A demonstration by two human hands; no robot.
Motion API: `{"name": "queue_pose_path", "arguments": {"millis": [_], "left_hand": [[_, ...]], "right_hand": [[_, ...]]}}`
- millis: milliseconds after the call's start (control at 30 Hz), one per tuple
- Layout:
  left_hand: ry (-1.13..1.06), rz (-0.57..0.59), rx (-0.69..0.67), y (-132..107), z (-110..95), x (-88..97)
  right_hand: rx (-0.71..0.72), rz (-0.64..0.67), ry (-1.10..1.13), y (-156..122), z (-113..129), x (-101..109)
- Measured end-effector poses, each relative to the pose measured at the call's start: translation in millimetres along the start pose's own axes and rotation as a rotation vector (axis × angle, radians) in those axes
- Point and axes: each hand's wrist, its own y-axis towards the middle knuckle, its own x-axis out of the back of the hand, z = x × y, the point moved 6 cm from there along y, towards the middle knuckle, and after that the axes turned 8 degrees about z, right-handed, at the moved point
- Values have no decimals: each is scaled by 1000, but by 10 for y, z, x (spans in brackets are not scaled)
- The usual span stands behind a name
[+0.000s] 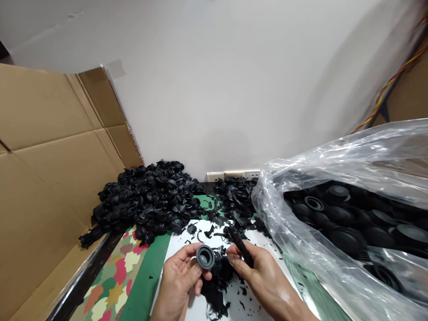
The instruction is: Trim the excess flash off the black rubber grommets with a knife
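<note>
Between the thumb and fingers of my left hand (180, 277) is a round black rubber boot (205, 257), its ringed opening turned towards me. My right hand (262, 272), closed, grips a slim black stick-like tool (240, 245); its working end cannot be made out. The tool is apart from the boot, a little to its right. Under both hands, black rubber scraps (216, 285) lie on a white sheet (182, 238).
A large heap of ribbed black rubber parts (157, 196) stands at the back left, beside a cardboard box (56, 147). Black shavings (237, 194) are piled by the wall sockets (234, 175). At right, a clear plastic bag (270, 191) holds several more boots (344, 238).
</note>
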Motion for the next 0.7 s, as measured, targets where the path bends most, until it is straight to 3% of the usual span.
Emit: {"name": "queue_pose_path", "arguments": {"millis": [367,700], "left_hand": [[146,-43,-71,14,10,65],[175,-28,-114,4,-22,54]], "right_hand": [[-18,32,-4,-15,30,-21],[-3,-19,-32,-15,35,5]]}}
